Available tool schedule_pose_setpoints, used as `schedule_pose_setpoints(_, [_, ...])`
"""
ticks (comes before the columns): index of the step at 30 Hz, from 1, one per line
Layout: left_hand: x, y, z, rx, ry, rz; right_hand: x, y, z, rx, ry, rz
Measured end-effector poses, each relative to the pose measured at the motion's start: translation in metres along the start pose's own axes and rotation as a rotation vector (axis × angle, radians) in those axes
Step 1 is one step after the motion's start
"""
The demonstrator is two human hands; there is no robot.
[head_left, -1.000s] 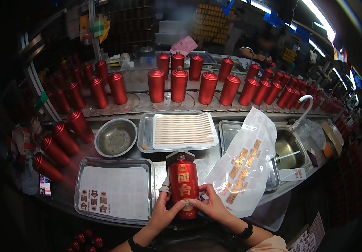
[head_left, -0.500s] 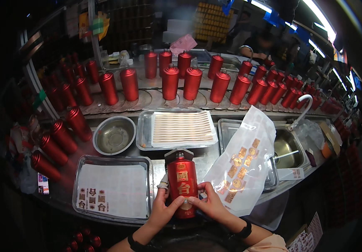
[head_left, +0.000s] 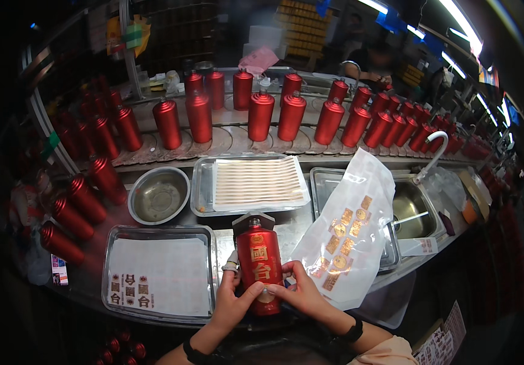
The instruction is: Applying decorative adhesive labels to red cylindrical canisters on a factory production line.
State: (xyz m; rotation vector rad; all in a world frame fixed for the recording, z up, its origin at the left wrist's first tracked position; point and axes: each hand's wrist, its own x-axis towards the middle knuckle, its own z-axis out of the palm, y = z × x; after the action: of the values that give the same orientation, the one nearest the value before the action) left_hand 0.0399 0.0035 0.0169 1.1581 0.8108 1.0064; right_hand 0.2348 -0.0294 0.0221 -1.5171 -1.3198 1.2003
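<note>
Upright in front of me is a red bottle (head_left: 257,255) with gold characters down its front and a round emblem low on it. My left hand (head_left: 233,304) wraps its left side, with something white around one finger. My right hand (head_left: 303,297) holds the right side. Both thumbs meet on the lower emblem, covering part of it. Behind the bottle's neck shows a grey angled rest (head_left: 242,224). To the right lies a glossy translucent sheet (head_left: 368,201) bearing gold decals. At left, a decal sheet (head_left: 180,267) lies in a clear tray (head_left: 108,255).
A metal bowl (head_left: 140,204) and another tray (head_left: 204,210) holding a striped sheet (head_left: 259,182) stand farther back. Several red bottles (head_left: 262,115) line the conveyor (head_left: 225,145). More bottles (head_left: 70,219) stand at left. A sink (head_left: 435,228) with a white faucet (head_left: 443,141) is at right.
On the conveyor, the nearer bottles have shifted right and the farther ones left. The view has turned slightly. Both hands keep their hold on the bottle, thumbs still at the lower emblem.
</note>
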Motion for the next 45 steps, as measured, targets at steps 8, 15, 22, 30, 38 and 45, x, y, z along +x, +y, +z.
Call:
schedule_pose_setpoints(8, [-0.001, 0.003, -0.001, 0.04, -0.012, -0.057, 0.002, 0.01, -0.002, -0.061, -0.018, -0.017])
schedule_pose_setpoints(15, [0.0, 0.003, 0.002, -0.019, 0.012, -0.007, 0.001, 0.001, 0.0, -0.049, -0.025, 0.019])
schedule_pose_setpoints(22, [0.0, -0.001, 0.001, -0.003, 0.014, -0.008, 0.0, 0.001, 0.0, -0.055, -0.014, -0.002])
schedule_pose_setpoints(30, [0.0, 0.005, 0.001, 0.028, -0.001, -0.069, 0.001, 0.003, -0.003, 0.035, -0.028, 0.01])
schedule_pose_setpoints(38, [0.0, -0.001, -0.002, 0.054, -0.002, -0.052, 0.0, -0.002, 0.0, -0.033, 0.006, -0.014])
schedule_pose_setpoints(45, [0.001, 0.01, 0.005, -0.04, 0.029, -0.028, 0.002, 0.0, 0.0, 0.002, -0.004, 0.008])
